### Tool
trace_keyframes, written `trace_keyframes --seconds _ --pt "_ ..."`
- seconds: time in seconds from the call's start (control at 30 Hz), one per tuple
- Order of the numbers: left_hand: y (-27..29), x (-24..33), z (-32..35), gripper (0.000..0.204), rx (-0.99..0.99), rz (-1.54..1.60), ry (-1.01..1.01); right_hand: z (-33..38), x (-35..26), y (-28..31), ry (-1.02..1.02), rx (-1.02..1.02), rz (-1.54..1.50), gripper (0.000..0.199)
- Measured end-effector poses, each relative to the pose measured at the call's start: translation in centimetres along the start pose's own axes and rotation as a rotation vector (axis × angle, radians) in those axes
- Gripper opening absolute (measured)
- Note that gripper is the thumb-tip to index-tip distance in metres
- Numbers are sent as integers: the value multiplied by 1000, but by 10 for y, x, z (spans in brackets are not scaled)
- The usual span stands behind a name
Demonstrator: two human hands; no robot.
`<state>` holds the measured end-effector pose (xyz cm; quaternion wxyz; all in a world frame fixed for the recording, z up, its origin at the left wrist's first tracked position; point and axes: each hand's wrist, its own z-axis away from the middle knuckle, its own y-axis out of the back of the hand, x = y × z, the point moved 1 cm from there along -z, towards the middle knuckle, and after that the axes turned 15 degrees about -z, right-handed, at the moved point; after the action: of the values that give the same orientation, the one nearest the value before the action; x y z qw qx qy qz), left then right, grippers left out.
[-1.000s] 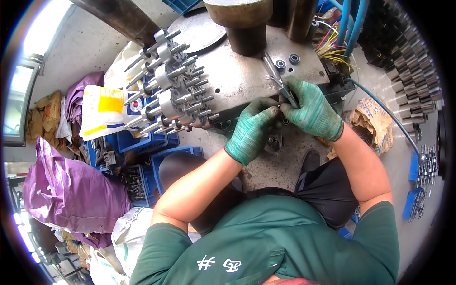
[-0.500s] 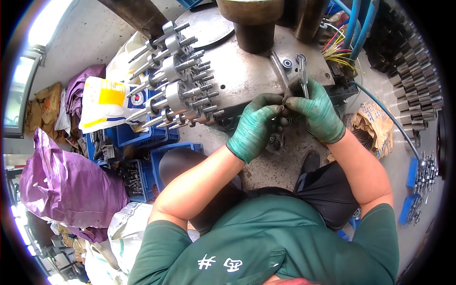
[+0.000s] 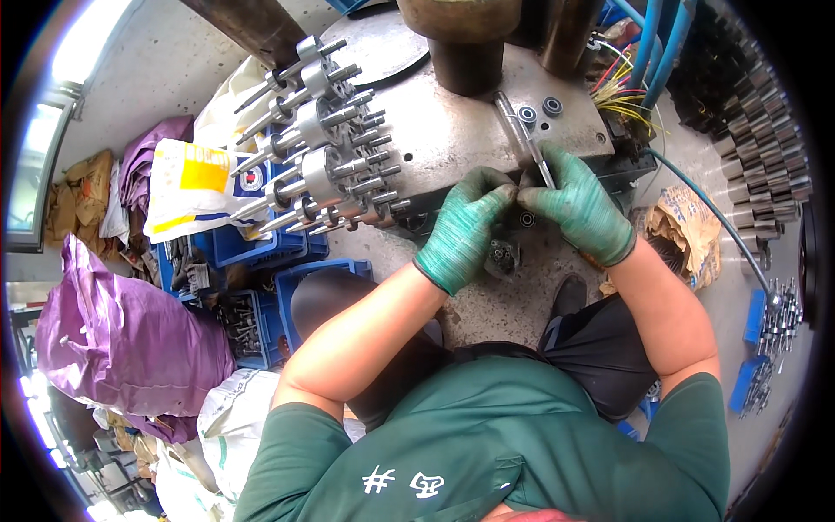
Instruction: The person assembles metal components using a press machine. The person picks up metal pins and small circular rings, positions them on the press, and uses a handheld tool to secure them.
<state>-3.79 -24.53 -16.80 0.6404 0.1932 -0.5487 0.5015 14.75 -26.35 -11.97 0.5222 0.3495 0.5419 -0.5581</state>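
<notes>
My right hand (image 3: 581, 207), in a green glove with dark fingertips, is closed round a slim, shiny metal tool (image 3: 537, 157) that tilts up and to the left. My left hand (image 3: 465, 228), gloved alike, has thumb and fingers pressed together close to the right fingertips. Whatever lies between those fingertips is hidden. Beyond the hands, two small ring-shaped bearings (image 3: 527, 114) lie on the steel press table (image 3: 444, 143). A thicker metal rod (image 3: 504, 113) lies beside them, partly behind the tool. Another round bearing (image 3: 527, 219) shows below, between my hands.
Racked shafts with metal rotors (image 3: 323, 165) stand at the table's left. A heavy steel column (image 3: 465, 52) rises at the back. Blue crates (image 3: 261, 326) and a purple sack (image 3: 130, 339) are to the left. Coloured wires (image 3: 619, 96) and a blue hose (image 3: 651, 52) run at the right.
The slim tool has swung from upright to a leftward tilt, uncovering the right-hand bearing on the table. My right hand has shifted slightly; my left hand is nearly still.
</notes>
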Motion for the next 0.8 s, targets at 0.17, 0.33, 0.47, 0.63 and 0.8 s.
trace_keyframes --seconds 0.17,0.33,0.47,0.63,0.8 --pt "7 30 0 9 148 96 3 7 -13 -2 116 -56 83 75" --pt "29 32 -13 7 170 357 -34 11 -25 -7 610 19 897 70" --pt "31 29 -15 7 227 393 -72 8 -29 -7 720 -11 1048 63" --pt "32 27 -15 8 251 374 -67 5 -25 -4 753 -24 1094 62" --pt "31 26 -15 9 261 368 -23 5 -22 -2 751 -17 1113 63"
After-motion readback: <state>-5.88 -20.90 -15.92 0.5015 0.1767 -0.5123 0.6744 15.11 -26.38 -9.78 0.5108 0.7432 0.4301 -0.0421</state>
